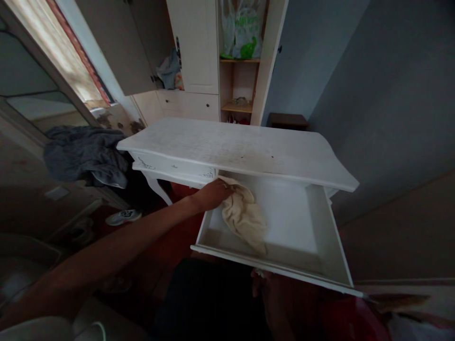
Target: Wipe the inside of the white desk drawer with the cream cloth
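My left hand (215, 194) is closed on a cream cloth (245, 215), gripping it near its upper left end. The cloth hangs bunched inside the pulled-out drawer (291, 222), on its left side, with its lower tip near the drawer's front wall. Below the drawer front, in dim light, my right hand (265, 284) has its fingers around a small pale knob (260, 273). Part of that hand is lost in shadow. The drawer belongs to a white table (227, 142) with a curved edge and smudges on its top.
A second drawer (170, 165), shut, is on the table's left. Dark grey clothing (85, 154) is heaped at the left, above a shoe (123, 217) on the reddish floor. Behind the table stands a white wardrobe (197, 52) with a plastic bag (245, 31) on its shelf.
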`<state>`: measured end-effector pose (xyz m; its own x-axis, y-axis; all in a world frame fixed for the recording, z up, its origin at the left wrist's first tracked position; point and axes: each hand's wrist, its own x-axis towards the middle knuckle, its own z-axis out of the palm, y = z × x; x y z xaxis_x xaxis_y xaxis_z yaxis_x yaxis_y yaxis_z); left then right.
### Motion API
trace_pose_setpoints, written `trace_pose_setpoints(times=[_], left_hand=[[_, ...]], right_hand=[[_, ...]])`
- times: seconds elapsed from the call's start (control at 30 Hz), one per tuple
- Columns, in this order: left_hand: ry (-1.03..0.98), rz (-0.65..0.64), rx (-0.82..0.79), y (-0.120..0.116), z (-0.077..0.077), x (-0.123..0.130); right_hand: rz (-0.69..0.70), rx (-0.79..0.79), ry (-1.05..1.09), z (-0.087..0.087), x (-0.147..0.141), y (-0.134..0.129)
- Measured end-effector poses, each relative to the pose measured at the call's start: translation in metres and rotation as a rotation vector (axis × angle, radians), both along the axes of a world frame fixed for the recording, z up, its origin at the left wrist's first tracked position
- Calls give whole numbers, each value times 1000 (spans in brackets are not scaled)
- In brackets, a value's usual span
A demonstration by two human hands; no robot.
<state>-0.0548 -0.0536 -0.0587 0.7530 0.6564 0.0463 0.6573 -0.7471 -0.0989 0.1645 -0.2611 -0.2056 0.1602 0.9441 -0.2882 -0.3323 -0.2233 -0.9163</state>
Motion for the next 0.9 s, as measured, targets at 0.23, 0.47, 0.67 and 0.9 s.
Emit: trace_pose_setpoints(times=[0.23, 0.47, 0.67, 0.9], left_hand=[[-420, 86, -334, -75, 2, -19], [-580, 230, -415, -131, 8, -19], [-621, 230, -394, -153, 5, -8], [-665, 43, -302, -170, -19, 24]], right_hand=[[-17, 8, 43, -2, -1, 1], [-37, -10, 28, 4, -1, 2], [-30, 12, 68, 1, -2, 1], [-20, 45, 75, -3, -7, 1]])
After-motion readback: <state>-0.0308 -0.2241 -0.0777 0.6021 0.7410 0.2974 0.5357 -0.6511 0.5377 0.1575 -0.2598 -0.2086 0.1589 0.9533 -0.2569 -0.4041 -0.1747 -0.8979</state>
